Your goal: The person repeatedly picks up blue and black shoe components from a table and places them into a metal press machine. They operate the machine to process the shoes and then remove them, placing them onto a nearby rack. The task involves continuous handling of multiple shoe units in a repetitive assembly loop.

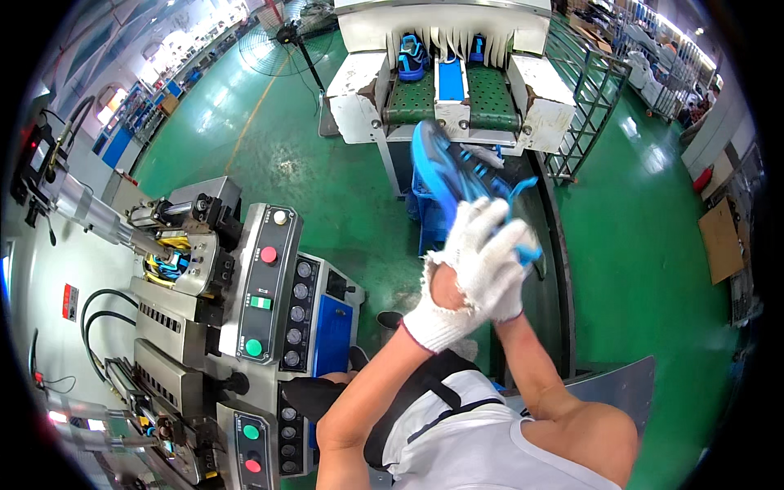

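Observation:
A blue and black sneaker (441,167) with bright blue laces is held up in front of the conveyor, tilted and slightly blurred. My left hand (457,286), in a white knit glove with a gap at the wrist, is closed around its lower end. My right hand (506,282), gloved the same way, grips the same end and is partly covered by the left. Farther off, a similar blue and black shoe (412,61) stands on the left green belt (410,102) of the conveyor (357,98). Part of another shoe (477,49) shows between the hanging strips.
On my left stands a press machine with button panels (265,282) and gauges; a blue shoe part (170,265) sits in its clamp. A blue crate (433,233) lies below the conveyor. A fan (287,34) and a green rack (584,114) flank it.

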